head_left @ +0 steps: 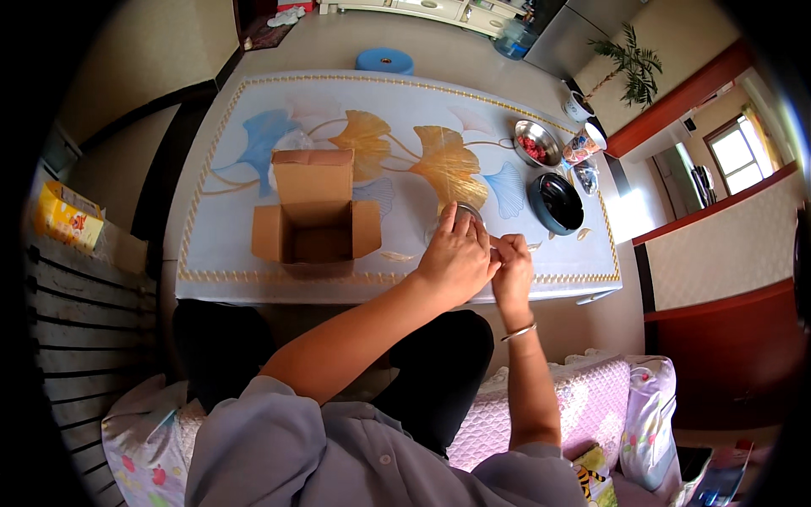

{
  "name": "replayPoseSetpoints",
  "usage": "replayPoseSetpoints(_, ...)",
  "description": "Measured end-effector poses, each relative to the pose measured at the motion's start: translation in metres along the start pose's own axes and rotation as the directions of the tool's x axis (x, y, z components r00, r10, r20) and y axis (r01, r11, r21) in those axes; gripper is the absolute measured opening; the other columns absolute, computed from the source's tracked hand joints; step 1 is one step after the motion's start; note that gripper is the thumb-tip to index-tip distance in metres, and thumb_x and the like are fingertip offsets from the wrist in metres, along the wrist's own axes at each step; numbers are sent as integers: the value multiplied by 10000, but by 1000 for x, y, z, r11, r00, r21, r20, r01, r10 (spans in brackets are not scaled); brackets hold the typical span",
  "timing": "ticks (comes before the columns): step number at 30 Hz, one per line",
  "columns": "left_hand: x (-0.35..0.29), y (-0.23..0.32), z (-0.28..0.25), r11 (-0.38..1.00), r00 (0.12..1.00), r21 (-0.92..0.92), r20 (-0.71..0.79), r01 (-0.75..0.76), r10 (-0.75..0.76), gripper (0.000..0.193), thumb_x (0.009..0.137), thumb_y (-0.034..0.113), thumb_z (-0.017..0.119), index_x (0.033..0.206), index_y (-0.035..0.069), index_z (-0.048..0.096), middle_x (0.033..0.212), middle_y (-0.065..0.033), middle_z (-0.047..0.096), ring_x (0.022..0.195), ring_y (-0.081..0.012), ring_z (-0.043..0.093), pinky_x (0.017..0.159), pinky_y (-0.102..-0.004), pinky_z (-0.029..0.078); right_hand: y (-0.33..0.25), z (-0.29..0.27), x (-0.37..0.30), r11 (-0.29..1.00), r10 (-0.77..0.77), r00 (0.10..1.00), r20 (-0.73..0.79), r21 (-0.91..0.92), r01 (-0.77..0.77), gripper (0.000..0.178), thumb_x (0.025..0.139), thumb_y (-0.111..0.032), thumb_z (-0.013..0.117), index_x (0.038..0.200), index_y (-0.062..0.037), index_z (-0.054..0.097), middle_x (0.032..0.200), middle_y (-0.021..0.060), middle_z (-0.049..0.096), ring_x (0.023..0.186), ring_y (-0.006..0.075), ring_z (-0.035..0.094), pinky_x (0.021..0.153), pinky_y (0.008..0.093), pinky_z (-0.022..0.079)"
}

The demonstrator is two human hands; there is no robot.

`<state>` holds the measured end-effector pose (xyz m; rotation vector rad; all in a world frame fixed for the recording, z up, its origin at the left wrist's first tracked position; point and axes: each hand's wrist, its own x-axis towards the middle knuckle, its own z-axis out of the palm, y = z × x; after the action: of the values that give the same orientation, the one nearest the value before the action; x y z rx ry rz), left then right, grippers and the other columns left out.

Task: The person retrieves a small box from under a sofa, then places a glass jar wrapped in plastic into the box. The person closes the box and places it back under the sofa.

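Observation:
Near the table's front edge, a round container with a shiny grey rim or lid [463,209] shows only in part. My left hand [456,260] covers most of it, with the fingers pressed together over its top. Close against that hand is my right hand [513,269], its fingers curled and a bangle on the wrist. Whatever the right hand grips is hidden. An opened cardboard box [314,182] stands to the left, flaps folded out. To the right are a dark blue-grey bowl [555,205] and a metal bowl [525,133] with red pieces inside.
A patterned paper cup [585,144] and a small clear plastic bag [585,176] sit at the table's right edge. Crumpled clear plastic [291,142] lies behind the box. Beyond the white patterned tablecloth [405,93] stands a blue stool [384,61]; a potted plant [579,106] is at the far right.

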<state>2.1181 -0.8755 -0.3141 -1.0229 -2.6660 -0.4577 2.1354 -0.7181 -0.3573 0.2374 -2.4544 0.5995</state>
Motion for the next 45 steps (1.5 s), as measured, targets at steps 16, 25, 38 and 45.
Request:
replayPoseSetpoints(16,-15,4,19,979,993,194,-87,-65,83,414,840,145,453,1123,-137,560,1247,-313,512,1186,-385,502,1079,-462,290,11,11,53,985,-32,981,191,173,-1,269,752,67,586,960,-52,708,869,124,611,742,285,619,659,344,498)
replayPoseSetpoints(25,-4,-15,10,985,995,-173,-98,4,-22,351,815,20,468,1148,-73,525,1239,-197,556,1161,-283,531,1013,-419,377,-25,13,-15,972,104,993,-56,217,-90,360,733,122,549,1035,-36,663,898,99,547,747,246,575,651,325,486)
replayPoseSetpoints(38,-13,-39,36,827,928,-558,-269,67,-257,570,760,-52,550,1305,17,396,1264,-156,454,1106,-339,513,813,-361,486,25,55,-37,926,367,930,-27,102,-363,303,750,3,603,1042,-66,562,978,165,543,831,378,575,707,434,484)
replayPoseSetpoints(45,-36,-61,106,544,895,-784,33,298,-444,805,727,70,699,1415,55,281,1387,-159,391,1141,-252,503,644,-282,529,26,57,-17,981,190,964,-188,70,-180,406,848,-133,602,1230,-31,512,1156,170,532,983,336,532,833,405,454)
